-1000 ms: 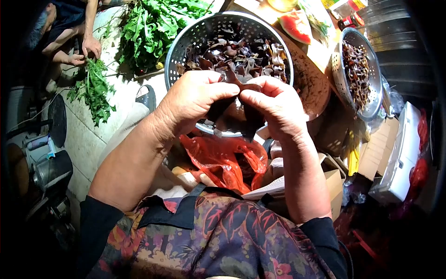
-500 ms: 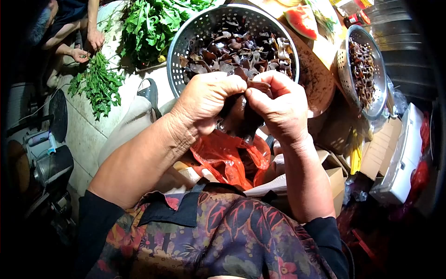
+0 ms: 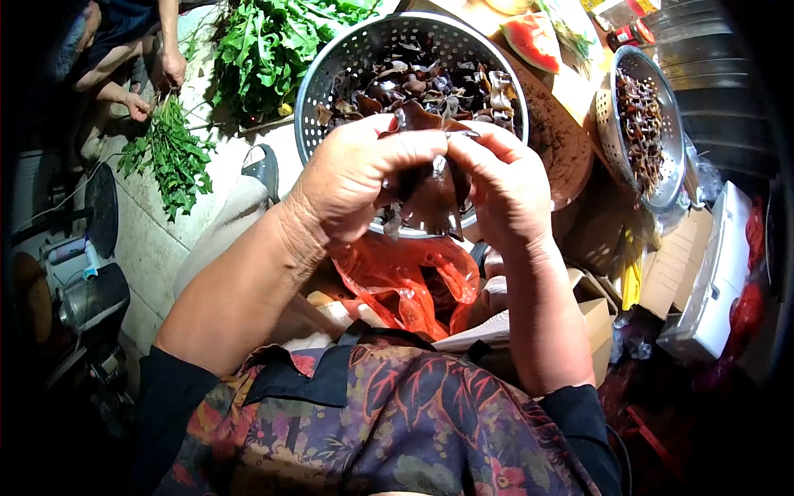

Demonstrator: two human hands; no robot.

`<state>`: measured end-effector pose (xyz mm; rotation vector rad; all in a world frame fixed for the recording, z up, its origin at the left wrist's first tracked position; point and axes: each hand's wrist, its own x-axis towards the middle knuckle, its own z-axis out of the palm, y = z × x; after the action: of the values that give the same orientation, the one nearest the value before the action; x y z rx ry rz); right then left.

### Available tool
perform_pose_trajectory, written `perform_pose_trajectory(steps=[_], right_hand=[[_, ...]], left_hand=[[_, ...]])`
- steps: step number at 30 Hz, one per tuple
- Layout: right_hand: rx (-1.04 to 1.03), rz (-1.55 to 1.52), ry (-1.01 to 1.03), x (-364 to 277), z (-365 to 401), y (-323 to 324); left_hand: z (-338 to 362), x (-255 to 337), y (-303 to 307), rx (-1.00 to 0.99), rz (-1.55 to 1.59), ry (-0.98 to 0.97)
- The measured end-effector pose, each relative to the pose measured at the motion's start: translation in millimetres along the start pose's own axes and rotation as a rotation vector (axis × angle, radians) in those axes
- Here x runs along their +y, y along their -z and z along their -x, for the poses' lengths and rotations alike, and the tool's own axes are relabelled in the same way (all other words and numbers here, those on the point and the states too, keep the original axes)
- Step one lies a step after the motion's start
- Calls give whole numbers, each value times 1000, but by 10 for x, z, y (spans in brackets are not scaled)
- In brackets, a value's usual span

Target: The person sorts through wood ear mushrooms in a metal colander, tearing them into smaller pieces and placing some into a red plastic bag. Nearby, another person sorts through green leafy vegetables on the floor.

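Both hands meet over the near rim of a large metal colander (image 3: 310,99) heaped with dark wood ear mushrooms (image 3: 413,78). Between them hangs a brown, wet-looking piece of wood ear (image 3: 432,198). My left hand (image 3: 351,169) pinches it with the thumb pointing right. Opposite, my right hand (image 3: 504,178) grips it with thumb and bent fingers, the two thumb tips almost touching. Part of the piece sticks up above the thumbs. Below the hands a red plastic bag (image 3: 397,273) lies open near my lap.
A second colander (image 3: 674,124) with thinner dark pieces stands at the right. A watermelon slice (image 3: 532,41) lies on a board behind. Leafy greens (image 3: 273,54) are at the back left. Another person's hands (image 3: 153,91) hold a bunch of greens (image 3: 172,157). Cardboard (image 3: 678,260) and a white box (image 3: 715,277) stand right.
The wood ear piece has been turned and spread, so more of it shows above and below my thumbs. My left thumb has shifted right. The other person's hands moved slightly with the greens.
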<state>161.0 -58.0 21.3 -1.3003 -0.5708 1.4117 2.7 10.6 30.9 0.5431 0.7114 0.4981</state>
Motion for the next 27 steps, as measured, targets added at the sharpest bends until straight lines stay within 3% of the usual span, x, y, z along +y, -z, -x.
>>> perform_pose_trajectory(steps=[2,5,7,9,12,17,19,24,27], right_hand=[[-65,-153,-102,-3,9,14],[-34,-54,-181,-27,42,2],[-11,-65,-148,51,5,37],[-2,-110,-80,135,-29,58],[92,-273,-37,117,-20,-9],[143,-277,-60,-6,34,-9],[-14,-299,-135,-32,44,59],[-148,-294,-236,-4,60,94],[33,-206,-112,54,26,143]], left_hand=[[44,45,57,-55,-155,2],[31,36,95,-24,-195,6],[-1,-3,104,-10,-236,9],[-51,-87,91,33,-102,-96],[-54,-126,43,155,88,-78],[-66,-101,14,134,37,-83],[-69,-98,34,135,-21,-103],[-66,-55,43,126,-220,-181],[-33,23,23,-6,-202,-68]])
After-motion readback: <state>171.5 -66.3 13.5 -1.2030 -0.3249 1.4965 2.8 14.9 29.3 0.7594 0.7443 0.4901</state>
